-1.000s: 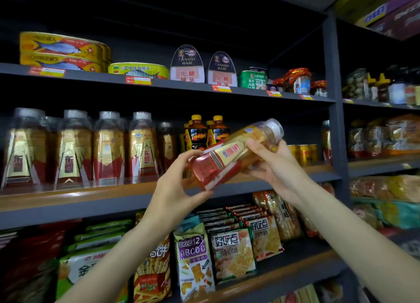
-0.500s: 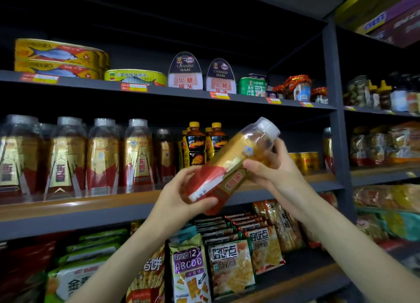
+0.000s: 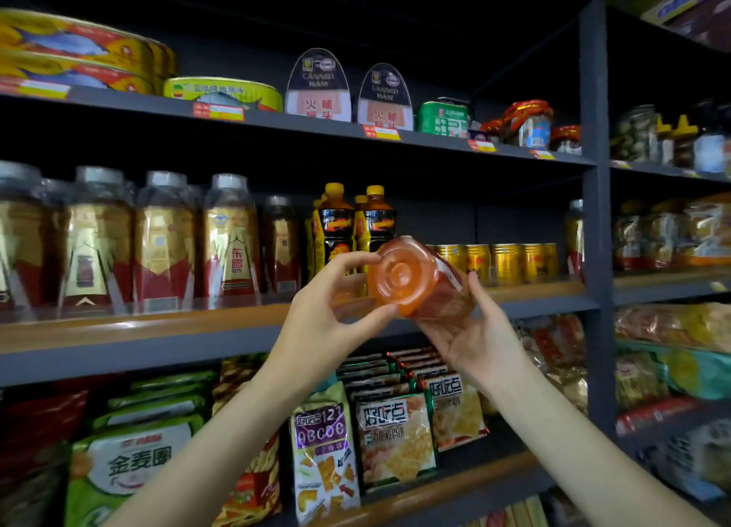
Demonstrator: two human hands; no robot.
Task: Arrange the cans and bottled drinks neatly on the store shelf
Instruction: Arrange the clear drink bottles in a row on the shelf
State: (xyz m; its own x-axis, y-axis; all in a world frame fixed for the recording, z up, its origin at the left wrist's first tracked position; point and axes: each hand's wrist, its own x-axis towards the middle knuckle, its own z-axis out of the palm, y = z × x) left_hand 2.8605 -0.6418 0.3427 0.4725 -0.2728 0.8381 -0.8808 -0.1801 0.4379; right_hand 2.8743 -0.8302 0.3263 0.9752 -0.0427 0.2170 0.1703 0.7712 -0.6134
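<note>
Before "CANNED HAM" tins [image 3: 317,85]; both hands' fingers [image 3: 348,259] pinching orange bottle [image 3: 411,277], base outward.

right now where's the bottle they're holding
In the head view, centre: the bottle lies tipped, base toward the camera, between the left hand and right hand, before the gold cans.

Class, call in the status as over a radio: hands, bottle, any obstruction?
Left hand and right hand both grip the bottle. Bottle lies tipped, base toward camera, off the shelf. Nothing blocking.
</note>
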